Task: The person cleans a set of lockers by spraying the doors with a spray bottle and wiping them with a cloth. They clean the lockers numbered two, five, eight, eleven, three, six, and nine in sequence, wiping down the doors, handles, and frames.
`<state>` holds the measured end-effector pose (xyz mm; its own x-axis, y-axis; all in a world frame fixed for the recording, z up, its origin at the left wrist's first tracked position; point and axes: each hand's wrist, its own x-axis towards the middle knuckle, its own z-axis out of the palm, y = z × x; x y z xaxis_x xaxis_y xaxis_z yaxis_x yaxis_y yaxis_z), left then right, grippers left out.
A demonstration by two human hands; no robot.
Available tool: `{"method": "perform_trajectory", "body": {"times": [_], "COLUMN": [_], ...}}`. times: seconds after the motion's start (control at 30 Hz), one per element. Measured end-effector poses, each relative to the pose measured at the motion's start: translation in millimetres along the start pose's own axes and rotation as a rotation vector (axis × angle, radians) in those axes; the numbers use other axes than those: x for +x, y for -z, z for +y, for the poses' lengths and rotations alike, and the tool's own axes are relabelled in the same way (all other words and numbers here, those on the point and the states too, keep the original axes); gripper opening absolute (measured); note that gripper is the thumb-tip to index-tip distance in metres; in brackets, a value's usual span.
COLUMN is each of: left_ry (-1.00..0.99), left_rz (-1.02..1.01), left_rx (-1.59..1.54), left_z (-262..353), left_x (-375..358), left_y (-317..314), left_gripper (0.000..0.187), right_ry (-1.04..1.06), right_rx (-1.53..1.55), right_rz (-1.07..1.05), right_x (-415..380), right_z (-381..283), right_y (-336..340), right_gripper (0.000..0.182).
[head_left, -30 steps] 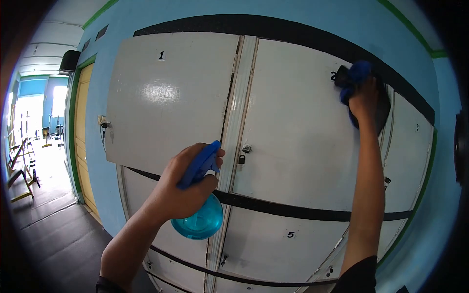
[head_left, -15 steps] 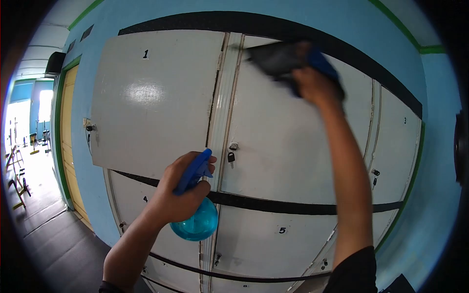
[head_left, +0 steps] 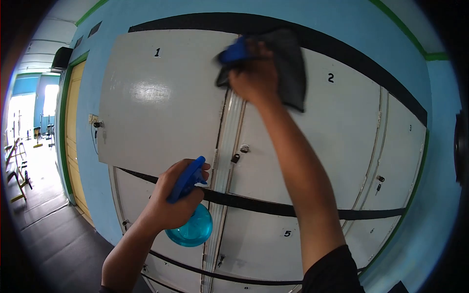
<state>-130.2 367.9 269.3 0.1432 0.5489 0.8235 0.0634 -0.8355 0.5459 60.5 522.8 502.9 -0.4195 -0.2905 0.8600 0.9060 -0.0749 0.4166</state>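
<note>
My left hand [head_left: 173, 195] is wrapped around the neck of a spray bottle [head_left: 191, 228] with a blue trigger head and a clear turquoise body. It hangs in front of the lower edge of locker door 1 [head_left: 161, 102]. My right hand [head_left: 255, 73] grips a cloth [head_left: 289, 68], grey with a blue part, slightly blurred. The cloth lies over the top left of locker door 2 [head_left: 312, 141] and the frame strip beside it. Some of my right fingers are hidden in the cloth.
Keys hang from the lock [head_left: 244, 148] of door 2 and the lock [head_left: 380, 178] of door 3. Below is locker door 5 [head_left: 264, 244]. A yellow door [head_left: 75, 132] stands at the left, beside a bright room with equipment.
My right hand has swept the cloth left across the top of door 2, uncovering its number. The key tag at door 2 swings. My left hand still holds the spray bottle, slightly lower.
</note>
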Motion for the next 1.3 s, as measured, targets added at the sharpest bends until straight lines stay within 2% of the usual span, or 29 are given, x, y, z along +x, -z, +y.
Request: {"method": "perform_trajectory", "body": {"times": [0.03,0.1,0.13,0.2,0.27,0.3,0.33,0.37,0.4,0.43,0.47,0.5,0.57,0.6,0.67,0.7,0.73,0.77,0.8,0.87,0.9,0.93,0.97,1.0,1.07,1.13,1.17,1.3], "left_ry": [0.021,0.039,0.052,0.057,0.006,0.002,-0.013,-0.026,-0.026,-0.052,-0.076,-0.071,-0.069,-0.06,-0.059,-0.053,-0.064,-0.077,-0.074,-0.142,-0.143,-0.111,-0.08,-0.081,-0.036,-0.031,-0.031,-0.003], "left_rz": [-0.053,-0.119,-0.138,-0.161,-0.142,-0.147,-0.129,-0.107,-0.103,-0.151,-0.2,-0.194,-0.245,-0.235,-0.209,-0.198,-0.191,-0.182,-0.171,-0.164,-0.157,-0.109,-0.061,-0.055,-0.037,-0.068,-0.111,-0.114], "left_rx": [0.025,0.042,0.047,0.048,0.002,0.006,-0.06,-0.127,-0.128,-0.098,-0.066,-0.065,0.017,0.02,0.028,0.029,0.023,0.015,0.017,0.055,0.06,0.036,0.011,0.016,0.0,0.054,0.106,0.087], "left_z": [-4.3,-5.5,-4.2,-3.6,-6.1,-6.3,-6.5,-7.6,-9.8,-12.1,-13.5,-13.3,-10.6,-9.9,-9.8,-11.0,-12.3,-13.8,-16.3,-21.6,-21.3,-19.5,-18.1,-17.9,-20.2,-25.4,-28.0,-37.4], "left_x": [1.4,4.0,6.7,10.5,13.6,15.2,16.5,16.8,16.2,15.8,15.3,14.5,11.6,9.6,4.8,1.6,-0.8,-3.1,-6.8,-13.4,-15.8,-18.1,-19.1,-19.6,-21.4,-21.6,-21.4,-26.1], "left_y": [-0.5,-8.3,-13.6,-26.3,-40.0,-46.4,-53.1,-57.2,-58.5,-58.5,-57.0,-55.5,-50.3,-46.6,-37.4,-32.3,-25.9,-20.0,-14.3,-3.8,0.0,3.9,7.7,12.5,21.5,30.8,33.7,33.5], "left_gripper": [0.056,0.062,0.061,0.06,0.059,0.059,0.054,0.048,0.048,0.055,0.063,0.063,0.063,0.063,0.064,0.064,0.065,0.066,0.066,0.067,0.067,0.058,0.049,0.049,0.052,0.059,0.067,0.065], "right_ry": [-0.002,-0.205,-0.209,0.099,-0.142,-0.382,-0.368,-0.516,-0.588,-0.448,-0.421,-0.553,-0.53,-0.524,-0.749,-0.676,-0.518,-0.281,-0.442,0.176,0.302,0.427,0.385,0.389,0.273,0.427,0.367,0.256], "right_rx": [-0.008,0.369,0.356,0.203,0.069,0.113,0.073,-0.003,-0.047,-0.276,-0.443,-0.52,-0.461,-0.448,-0.098,-0.082,-0.114,-0.168,-0.094,0.181,0.245,0.307,0.337,0.341,0.163,0.061,-0.022,-0.189], "right_rz": [-0.004,-0.695,-0.696,-0.288,-0.436,-1.165,-0.728,-0.661,-0.688,-0.316,-0.27,-0.389,-0.395,-0.4,-0.594,-0.74,-0.784,-1.001,-1.248,-0.421,-0.503,-0.582,-0.802,-0.797,-0.885,-0.413,-0.386,-0.264], "right_x": [-3.0,-18.5,-31.8,-54.0,-54.6,-6.1,-30.7,-31.6,-31.4,-62.8,-83.2,-89.0,-113.6,-113.6,-112.6,-105.2,-110.5,-104.0,-95.6,-148.3,-136.3,-120.9,-101.9,-78.7,-31.2,-5.5,15.8,40.0], "right_z": [-6.9,-15.6,-6.8,22.4,73.7,95.8,135.5,156.1,179.1,223.8,266.2,275.4,298.6,286.6,259.9,226.2,196.0,153.2,108.4,57.3,36.6,22.7,20.1,19.9,23.4,48.9,59.3,67.5], "right_y": [13.6,61.1,63.7,67.6,61.7,112.6,96.7,116.3,138.8,119.3,114.0,131.7,136.3,134.3,127.6,129.6,121.6,128.6,128.8,105.7,106.9,112.6,110.9,108.7,94.8,45.4,31.3,19.9], "right_gripper": [0.065,0.074,0.074,0.077,0.088,0.096,0.097,0.096,0.097,0.096,0.096,0.088,0.08,0.08,0.067,0.061,0.057,0.055,0.055,0.061,0.067,0.074,0.085,0.085,0.082,0.08,0.078,0.069]}}
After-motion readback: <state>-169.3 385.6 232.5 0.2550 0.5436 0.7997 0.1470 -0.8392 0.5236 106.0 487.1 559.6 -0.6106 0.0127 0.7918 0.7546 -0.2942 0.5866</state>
